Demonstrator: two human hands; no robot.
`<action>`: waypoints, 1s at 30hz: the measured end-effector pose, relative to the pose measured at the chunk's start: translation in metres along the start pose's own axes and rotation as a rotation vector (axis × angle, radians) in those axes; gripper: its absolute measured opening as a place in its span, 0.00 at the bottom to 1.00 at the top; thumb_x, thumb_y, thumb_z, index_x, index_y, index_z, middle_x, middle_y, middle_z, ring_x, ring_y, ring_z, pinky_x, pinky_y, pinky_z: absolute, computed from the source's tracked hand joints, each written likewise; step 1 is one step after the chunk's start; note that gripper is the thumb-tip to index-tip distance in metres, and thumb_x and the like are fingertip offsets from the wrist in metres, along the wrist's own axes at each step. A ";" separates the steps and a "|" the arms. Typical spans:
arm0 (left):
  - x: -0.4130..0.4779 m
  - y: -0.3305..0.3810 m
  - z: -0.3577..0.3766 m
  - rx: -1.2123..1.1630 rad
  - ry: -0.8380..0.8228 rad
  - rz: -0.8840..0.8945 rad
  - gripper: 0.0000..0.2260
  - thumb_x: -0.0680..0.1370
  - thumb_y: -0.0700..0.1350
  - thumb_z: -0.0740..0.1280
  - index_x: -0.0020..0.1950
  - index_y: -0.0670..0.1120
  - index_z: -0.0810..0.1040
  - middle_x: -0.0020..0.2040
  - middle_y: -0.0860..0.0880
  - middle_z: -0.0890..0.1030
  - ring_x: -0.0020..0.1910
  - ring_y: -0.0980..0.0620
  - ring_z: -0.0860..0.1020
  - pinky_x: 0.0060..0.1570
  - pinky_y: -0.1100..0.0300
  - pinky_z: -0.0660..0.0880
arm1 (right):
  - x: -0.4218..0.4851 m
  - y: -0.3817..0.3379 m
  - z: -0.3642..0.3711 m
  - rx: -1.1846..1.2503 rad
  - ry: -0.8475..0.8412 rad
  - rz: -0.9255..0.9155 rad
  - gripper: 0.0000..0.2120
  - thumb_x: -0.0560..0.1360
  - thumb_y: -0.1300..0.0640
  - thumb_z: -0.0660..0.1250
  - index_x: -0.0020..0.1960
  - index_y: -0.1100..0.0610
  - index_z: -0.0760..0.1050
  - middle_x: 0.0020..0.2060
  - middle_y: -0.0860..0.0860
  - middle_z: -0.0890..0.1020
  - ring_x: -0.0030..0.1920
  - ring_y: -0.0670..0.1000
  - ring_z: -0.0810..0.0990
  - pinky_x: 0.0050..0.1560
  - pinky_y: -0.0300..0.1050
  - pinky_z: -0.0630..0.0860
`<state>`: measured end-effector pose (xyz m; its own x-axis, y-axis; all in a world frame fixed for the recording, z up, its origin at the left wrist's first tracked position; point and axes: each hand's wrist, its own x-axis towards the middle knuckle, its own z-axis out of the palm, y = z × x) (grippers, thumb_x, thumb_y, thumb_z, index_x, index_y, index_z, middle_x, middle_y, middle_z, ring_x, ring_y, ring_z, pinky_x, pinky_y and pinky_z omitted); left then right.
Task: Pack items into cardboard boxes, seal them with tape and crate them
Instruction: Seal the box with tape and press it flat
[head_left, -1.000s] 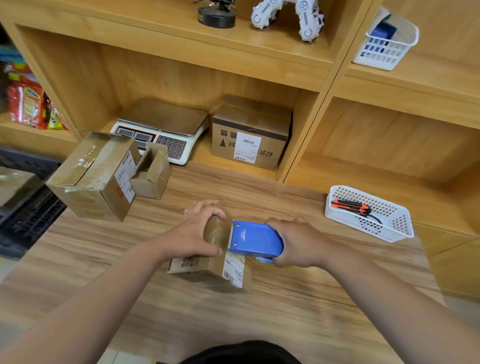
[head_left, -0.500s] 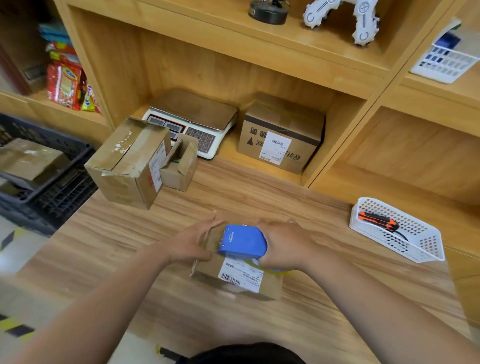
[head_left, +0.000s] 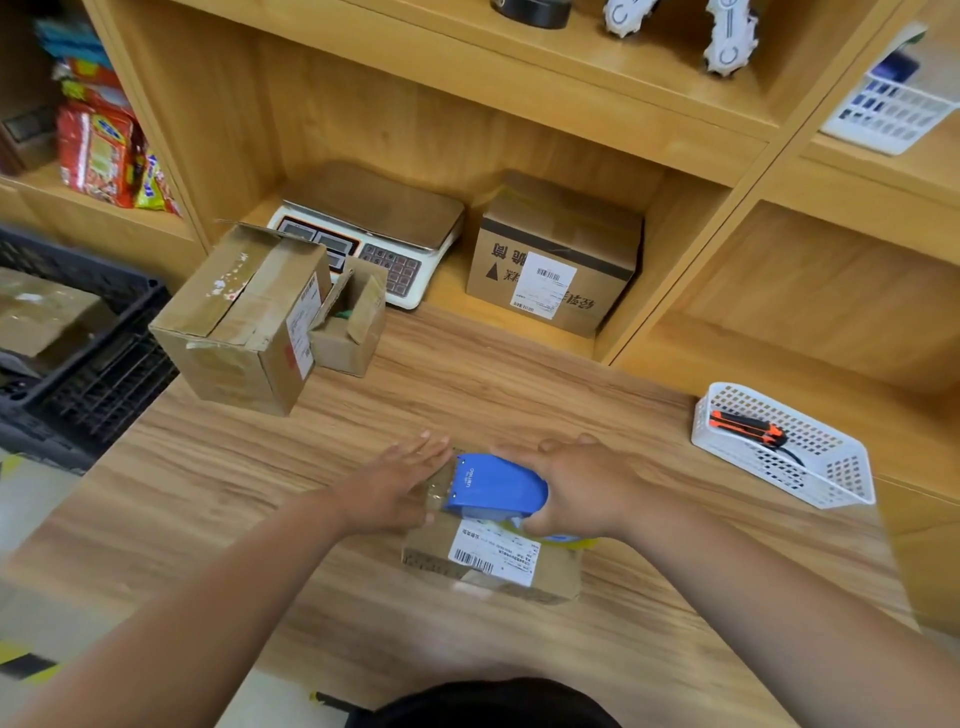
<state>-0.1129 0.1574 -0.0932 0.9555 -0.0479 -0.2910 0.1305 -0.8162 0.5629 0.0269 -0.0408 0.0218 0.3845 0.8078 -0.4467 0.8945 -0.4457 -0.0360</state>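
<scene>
Right hand grips blue tape dispenser atop small cardboard box on wooden surface; left hand flat, fingers straight, pressing box top.

**Box swings round under the dispenser**

In the space of a second the box has turned on the counter: its white label, which had been angled off to the right, now faces the near edge. The dispenser, earlier overhanging the box's right end, has slid onto the top, and the right hand gripping it has moved in with it. The left hand, curled over the top a second ago, now lies flat with fingers straight at the box's left end. The view has swung left, bringing the black crate beyond the counter's left edge further into sight.
</scene>
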 end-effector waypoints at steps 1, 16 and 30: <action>0.000 0.000 0.000 -0.006 -0.004 -0.002 0.39 0.77 0.53 0.66 0.77 0.50 0.42 0.75 0.58 0.38 0.72 0.59 0.33 0.71 0.62 0.36 | -0.003 0.001 -0.002 0.009 -0.010 -0.009 0.38 0.71 0.37 0.66 0.75 0.35 0.49 0.59 0.46 0.74 0.49 0.48 0.67 0.54 0.41 0.59; 0.005 0.006 0.009 -0.109 -0.034 -0.069 0.37 0.77 0.50 0.66 0.75 0.58 0.42 0.73 0.65 0.38 0.71 0.62 0.33 0.71 0.59 0.37 | -0.068 0.074 0.018 0.084 0.041 0.018 0.35 0.71 0.34 0.64 0.66 0.25 0.42 0.44 0.36 0.69 0.43 0.41 0.65 0.48 0.32 0.58; 0.006 0.015 0.010 -0.198 -0.028 -0.114 0.37 0.74 0.53 0.65 0.76 0.57 0.45 0.74 0.64 0.42 0.72 0.63 0.35 0.69 0.62 0.37 | -0.127 0.159 0.047 0.097 0.089 0.120 0.36 0.68 0.33 0.65 0.64 0.23 0.43 0.43 0.35 0.71 0.48 0.46 0.67 0.50 0.31 0.63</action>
<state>-0.1075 0.1389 -0.0939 0.9245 0.0199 -0.3806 0.2887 -0.6886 0.6652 0.1094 -0.2323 0.0302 0.5101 0.7754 -0.3723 0.8161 -0.5730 -0.0752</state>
